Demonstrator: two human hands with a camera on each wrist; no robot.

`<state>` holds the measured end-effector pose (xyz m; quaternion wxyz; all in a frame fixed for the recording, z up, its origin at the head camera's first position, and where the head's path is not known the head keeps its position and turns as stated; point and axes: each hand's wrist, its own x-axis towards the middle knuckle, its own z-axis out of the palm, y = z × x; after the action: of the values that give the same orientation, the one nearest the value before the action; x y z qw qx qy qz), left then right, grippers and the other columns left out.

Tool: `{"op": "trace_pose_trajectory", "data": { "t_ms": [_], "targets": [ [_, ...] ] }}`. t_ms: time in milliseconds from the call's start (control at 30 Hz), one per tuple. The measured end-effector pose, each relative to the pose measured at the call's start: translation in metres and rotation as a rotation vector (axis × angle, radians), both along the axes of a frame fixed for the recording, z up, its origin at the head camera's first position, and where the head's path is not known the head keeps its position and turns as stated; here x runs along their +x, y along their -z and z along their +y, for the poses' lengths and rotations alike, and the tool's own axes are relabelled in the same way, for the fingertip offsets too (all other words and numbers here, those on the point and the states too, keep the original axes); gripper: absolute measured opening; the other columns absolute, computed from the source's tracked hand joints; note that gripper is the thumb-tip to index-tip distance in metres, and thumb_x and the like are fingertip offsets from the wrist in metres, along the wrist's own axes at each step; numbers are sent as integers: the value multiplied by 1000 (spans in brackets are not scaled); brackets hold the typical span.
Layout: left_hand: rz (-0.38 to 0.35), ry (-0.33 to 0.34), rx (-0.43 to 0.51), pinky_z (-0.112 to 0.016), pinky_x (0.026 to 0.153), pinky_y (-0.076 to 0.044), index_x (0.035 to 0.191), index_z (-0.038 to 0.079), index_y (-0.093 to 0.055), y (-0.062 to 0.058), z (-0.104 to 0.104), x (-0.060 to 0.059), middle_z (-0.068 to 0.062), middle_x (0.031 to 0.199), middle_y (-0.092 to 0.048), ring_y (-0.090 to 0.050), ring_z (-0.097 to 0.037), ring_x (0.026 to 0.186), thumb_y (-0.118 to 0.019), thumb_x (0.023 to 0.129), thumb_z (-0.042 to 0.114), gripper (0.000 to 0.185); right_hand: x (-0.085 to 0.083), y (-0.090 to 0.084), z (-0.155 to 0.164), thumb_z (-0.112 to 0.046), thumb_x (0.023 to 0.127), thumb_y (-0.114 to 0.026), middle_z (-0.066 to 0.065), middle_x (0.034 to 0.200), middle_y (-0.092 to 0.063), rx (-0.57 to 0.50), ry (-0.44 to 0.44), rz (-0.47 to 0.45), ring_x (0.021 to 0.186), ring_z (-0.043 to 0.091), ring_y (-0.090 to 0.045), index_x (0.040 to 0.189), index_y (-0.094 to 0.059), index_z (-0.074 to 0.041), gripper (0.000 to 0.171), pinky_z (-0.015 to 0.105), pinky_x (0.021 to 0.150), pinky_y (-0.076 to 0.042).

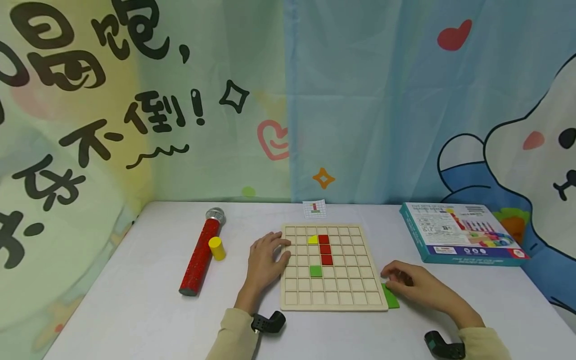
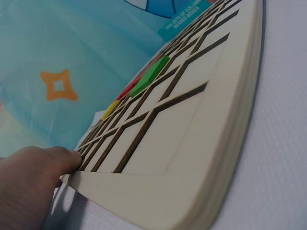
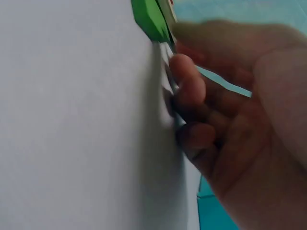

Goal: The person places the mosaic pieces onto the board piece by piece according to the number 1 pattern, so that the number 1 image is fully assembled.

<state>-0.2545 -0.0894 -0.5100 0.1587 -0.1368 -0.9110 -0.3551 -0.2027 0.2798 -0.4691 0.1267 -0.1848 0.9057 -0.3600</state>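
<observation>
A pale wooden grid board (image 1: 335, 307) lies on the white table. On it are a yellow piece (image 1: 312, 240), a column of red squares (image 1: 325, 249) and a green square (image 1: 316, 271). My left hand (image 1: 265, 262) rests at the board's left edge; the left wrist view shows the thumb (image 2: 62, 160) touching its rim. Beside the right edge is my right hand (image 1: 416, 285), its fingers loosely bent. A flat green piece (image 1: 390, 298) sticks out there, close to the thumb. Nothing shows between thumb and fingers in the right wrist view; whether the thumb touches the green piece is unclear.
To the left lie a red microphone (image 1: 198, 260) and a yellow cylinder (image 1: 217, 248). A small pattern card (image 1: 314, 209) sits behind the board. At the back right is a flat teal game box (image 1: 463, 234). Printed curtains (image 1: 360, 100) hang behind the table.
</observation>
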Motion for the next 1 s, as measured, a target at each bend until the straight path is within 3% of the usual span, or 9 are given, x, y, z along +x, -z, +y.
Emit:
{"op": "trace_pose_trajectory", "data": {
  "t_ms": [133, 300, 633, 1000],
  "targets": [
    [6, 6, -1, -56, 106, -30, 106, 20, -69, -2, 1, 0, -9, 131, -59, -47, -31, 129, -64, 86, 23, 21, 3, -3, 4, -27, 89, -64, 1, 81, -50, -39, -44, -43, 70, 4, -45, 105, -60, -10, 24, 23, 56, -38],
    [8, 7, -7, -56, 107, -30, 106, 20, -69, -3, 1, -1, -10, 131, -59, -47, -31, 129, -64, 86, 24, 21, 3, -2, 2, -28, 87, -66, -1, 76, -45, -39, -53, -32, 66, 3, -43, 102, -58, -10, 24, 22, 54, -36],
    [13, -1, -12, -56, 107, -30, 106, 19, -69, -1, 0, -2, -9, 131, -59, -47, -30, 129, -64, 86, 23, 21, -1, -3, 7, -32, 87, -65, -1, 75, -44, 63, 53, -54, 67, 3, -43, 103, -57, -12, 26, 22, 56, -35],
    [8, -8, -7, -55, 107, -31, 105, 19, -69, 1, 1, 0, -9, 130, -60, -48, -29, 129, -65, 85, 23, 21, -1, 1, 11, -27, 88, -65, 0, 78, -47, 43, 108, -35, 67, 4, -43, 106, -58, -9, 26, 22, 56, -35]
  ]
}}
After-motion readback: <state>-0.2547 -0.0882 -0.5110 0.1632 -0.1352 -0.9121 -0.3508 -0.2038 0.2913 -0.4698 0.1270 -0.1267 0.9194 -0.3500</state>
